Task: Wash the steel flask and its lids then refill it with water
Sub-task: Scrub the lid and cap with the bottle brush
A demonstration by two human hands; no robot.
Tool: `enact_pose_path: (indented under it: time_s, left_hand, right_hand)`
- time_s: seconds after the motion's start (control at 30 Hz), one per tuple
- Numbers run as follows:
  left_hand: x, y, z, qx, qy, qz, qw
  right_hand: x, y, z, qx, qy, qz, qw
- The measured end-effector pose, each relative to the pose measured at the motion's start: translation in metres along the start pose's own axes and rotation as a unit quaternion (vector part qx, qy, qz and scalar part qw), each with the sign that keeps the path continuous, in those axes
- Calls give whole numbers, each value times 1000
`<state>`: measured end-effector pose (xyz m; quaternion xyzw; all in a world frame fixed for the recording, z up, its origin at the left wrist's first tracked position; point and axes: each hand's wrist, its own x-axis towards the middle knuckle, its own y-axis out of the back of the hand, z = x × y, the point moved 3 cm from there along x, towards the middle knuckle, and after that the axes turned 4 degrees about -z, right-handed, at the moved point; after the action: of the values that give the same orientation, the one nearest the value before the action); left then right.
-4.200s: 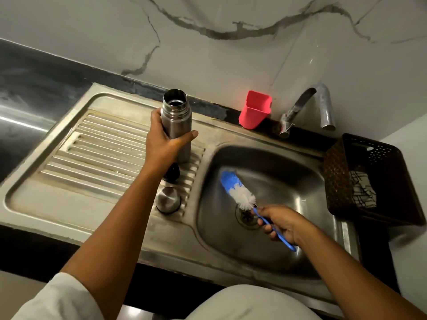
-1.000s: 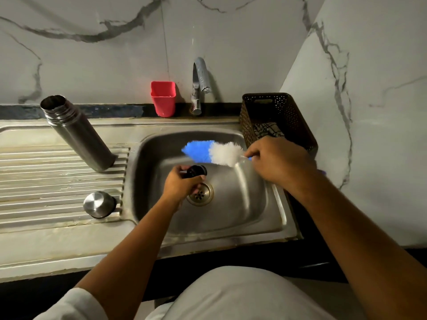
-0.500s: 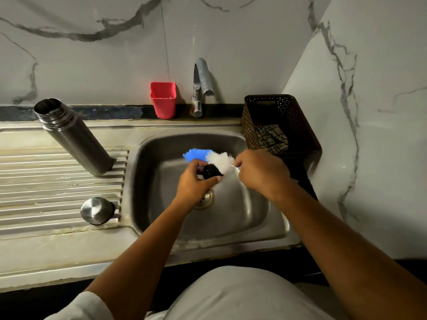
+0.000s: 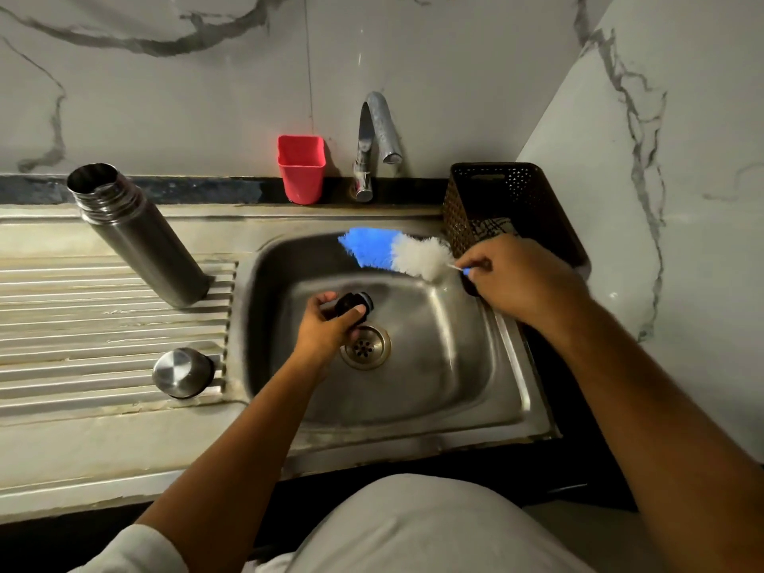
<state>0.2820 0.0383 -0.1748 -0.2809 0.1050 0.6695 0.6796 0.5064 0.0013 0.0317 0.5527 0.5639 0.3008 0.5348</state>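
The open steel flask [image 4: 140, 235] stands on the ribbed drainboard [image 4: 82, 324] left of the sink basin [image 4: 434, 366]. Its steel outer lid [image 4: 182, 372] rests mouth down near the drainboard's right edge. My left hand [image 4: 330, 324] holds the small black inner lid [image 4: 355, 304] over the basin, just above the drain [image 4: 365, 346]. My right hand [image 4: 521, 279] grips the blue handle of a bottle brush [image 4: 397, 253] with blue and white bristles. The brush head hangs over the back of the basin, apart from the black lid.
A bent steel tap [image 4: 374, 138] rises behind the basin, with no water running. A red plastic cup [image 4: 301, 167] stands left of it. A dark perforated basket [image 4: 508, 213] with a cloth inside sits at the sink's right rim, beside the marble side wall.
The brush has lifted off the black lid and moved back and right. My left hand with the lid has dropped slightly toward the drain. Earlier, that hand held the flask on the drainboard.
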Motion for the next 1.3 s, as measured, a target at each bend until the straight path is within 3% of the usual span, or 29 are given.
enact_pose_path:
  time_s: [0.07,0.17,0.23,0.4,0.6,0.77,0.93,1.13,1.3]
  left_hand:
    - [4,3,2,-8,11,6,1000]
    - [2,-16,5,33,5,-65,997]
    - [-2,-25,5,57,-5,-94,994]
    - [7,10,19,40,-19,-32,999]
    - [6,-13,14,89,-30,-84,992]
    - [17,24,0,53,-18,-12,998]
    - [11,0,2,57,-39,-77,995]
    - [19,35,11,40,-61,-14,997]
    - [18,3,9,34,-56,-90,994]
  right_hand:
    - [-3,2,-6,-11,7,-10,1000]
    - [-3,-33,-25,-57,15,-55,997]
    - [0,-48,-30,-52,12,-42,998]
    - [-4,-17,-17,-30,7,-1,1000]
    - [1,-35,-47,-96,21,-44,994]
    - [2,-15,-29,-52,14,-16,998]
    - [7,-48,-49,-69,19,-64,995]
    - [8,-21,-38,-24,6,-50,998]
    - [16,-44,-55,-78,12,-63,995]
